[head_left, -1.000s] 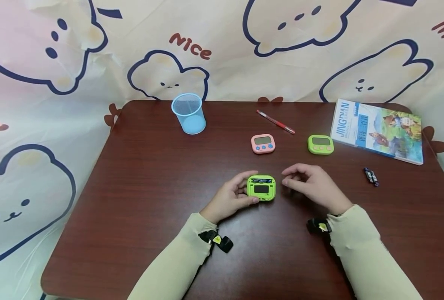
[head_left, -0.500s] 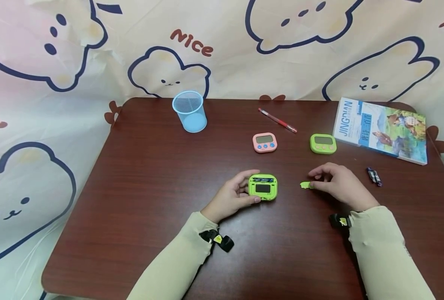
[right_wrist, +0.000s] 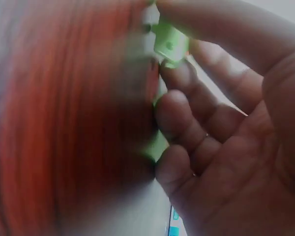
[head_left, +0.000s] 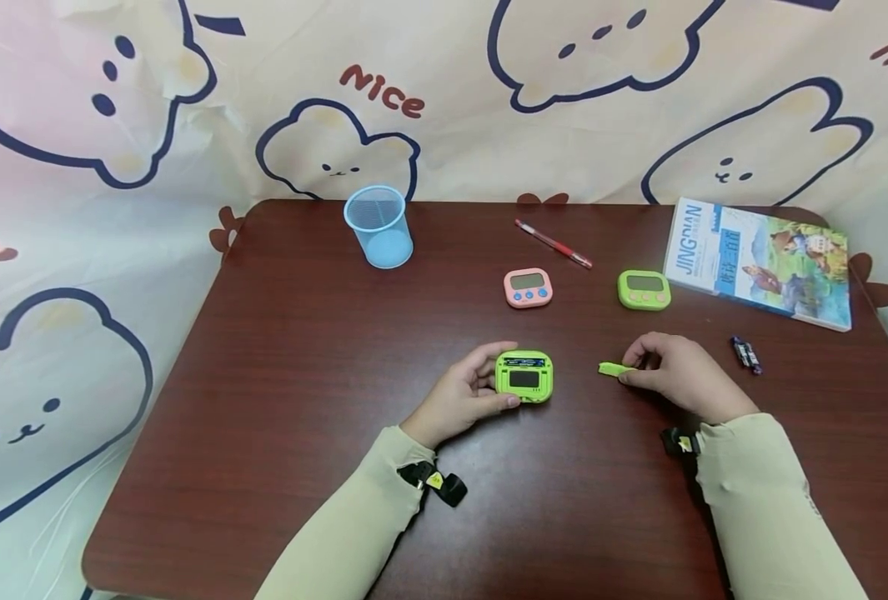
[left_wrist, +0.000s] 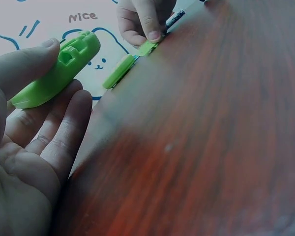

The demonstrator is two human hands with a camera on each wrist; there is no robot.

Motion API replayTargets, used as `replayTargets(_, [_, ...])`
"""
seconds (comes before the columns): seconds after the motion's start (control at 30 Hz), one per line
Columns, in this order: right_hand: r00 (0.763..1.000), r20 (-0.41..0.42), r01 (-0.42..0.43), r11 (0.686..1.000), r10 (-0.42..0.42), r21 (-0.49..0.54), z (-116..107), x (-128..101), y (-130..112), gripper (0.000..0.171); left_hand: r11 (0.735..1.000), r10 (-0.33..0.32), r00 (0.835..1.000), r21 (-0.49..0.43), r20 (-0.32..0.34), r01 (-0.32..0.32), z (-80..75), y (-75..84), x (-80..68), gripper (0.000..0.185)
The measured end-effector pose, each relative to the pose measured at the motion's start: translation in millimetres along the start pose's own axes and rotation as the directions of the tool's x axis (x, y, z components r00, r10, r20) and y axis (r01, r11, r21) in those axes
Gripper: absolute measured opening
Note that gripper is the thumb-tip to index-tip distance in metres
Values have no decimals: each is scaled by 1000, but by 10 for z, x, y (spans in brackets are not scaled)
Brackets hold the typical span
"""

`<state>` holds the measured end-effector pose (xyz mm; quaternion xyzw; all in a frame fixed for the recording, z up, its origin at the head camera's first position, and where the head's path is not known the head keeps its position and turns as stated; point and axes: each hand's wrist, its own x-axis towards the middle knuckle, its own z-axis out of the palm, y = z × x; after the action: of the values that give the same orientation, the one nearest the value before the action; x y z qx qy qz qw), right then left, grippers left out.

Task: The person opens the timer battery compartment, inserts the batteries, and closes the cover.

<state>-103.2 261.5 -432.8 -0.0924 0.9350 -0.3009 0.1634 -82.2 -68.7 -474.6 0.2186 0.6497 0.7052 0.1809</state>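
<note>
My left hand (head_left: pixel 474 387) holds a green digital timer (head_left: pixel 538 392), back side up, between thumb and fingers. Its back shows a dark square and, above it, a slot with a dark battery-like strip. In the left wrist view the timer (left_wrist: pixel 59 73) is seen edge-on, tilted above the table. To its right, my right hand (head_left: pixel 682 379) pinches a small green battery cover (head_left: pixel 612 368) low over the tabletop. The right wrist view has this cover (right_wrist: pixel 171 43) at the thumb and fingertips, blurred.
Two small batteries (head_left: pixel 746 355) lie right of my right hand. Behind the hands are a pink timer (head_left: pixel 528 288), another green timer (head_left: pixel 643 291) and a red pen (head_left: pixel 554 244). A book (head_left: pixel 760 263) lies back right, and a blue cup (head_left: pixel 380 237) stands back left.
My right hand has moved right, from beside the held timer to the battery cover, and pinches it. The cover has turned slightly within the last half second. My left hand stays put.
</note>
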Motion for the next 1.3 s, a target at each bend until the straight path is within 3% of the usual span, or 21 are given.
replayTargets(0.3, [998, -55, 16, 987, -7, 161, 45, -16, -151, 20, 1000, 2, 1000, -18, 3, -2, 0, -13, -6, 71])
replayTargets(0.53, [993, -107, 81, 938, -47, 337, 97, -26, -358, 23, 1000, -5, 1000, -23, -10, 4, -9, -2, -11, 71])
replayTargets(0.67, [993, -89, 101, 915, -72, 391, 148, -1, -496, 22, 1000, -10, 1000, -27, -8, 9, -10, 6, -14, 71])
replayTargets(0.83, [992, -62, 124, 910, -109, 395, 232, 62, -636, 19, 999, -16, 1000, -34, -7, 16, -13, 11, -19, 70])
replayTargets(1.07, [965, -115, 259, 912, -234, 317, 318, 143, -794, 12, 999, 1, 1000, -37, 3, 0, -9, -22, -21, 69])
replayTargets(1.3, [949, -142, 311, 902, -280, 299, 410, 225, -844, 9, 1000, 7, 1000, -19, 16, -7, -12, -24, -9, 69])
